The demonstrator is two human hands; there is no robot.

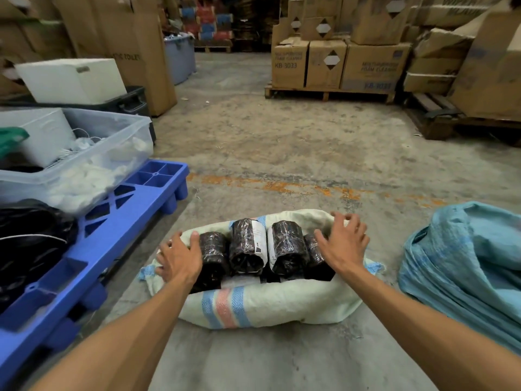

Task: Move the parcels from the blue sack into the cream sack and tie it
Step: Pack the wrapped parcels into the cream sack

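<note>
Landmark: cream sack (262, 306), lying on the concrete floor (282, 142), mouth open and facing up.

Far left of sack: blue pallet (118, 232), carrying a clear tub (84, 153) of white material and a black bag (31, 235).

Left rim of sack: left hand (180, 258), fingers spread and fairly straight, resting on the folded cream cloth and against the leftmost parcel. Nothing pinched or gripped, as far as visible.

Inside sack mouth: parcels (248, 246), four visible in a row, dark, cylinder-shaped, wrapped in shiny film, one bearing a white label. Packed touching one another, filling the opening across.

Right rim of sack: right hand (344, 244), fingers splayed and slightly bent, laid over the rightmost parcel and the rim behind it. No closed grip seen.

Well right of sack: blue sack (465, 261), slumped and crumpled; contents not visible.

Beyond sack, far side of floor: cartons (332, 66) stacked on wooden pallets.

Assessment: transfer judged largely done; tying not yet done. Film wrap likely slippery; parcels look firm and moderately heavy, best taken round the body with a full grip. Woven sack cloth soft and floppy, likely to slide. Best hold for tying: rolled-down rim at both sides, pulled up above the parcels and gathered into a neck.
</note>
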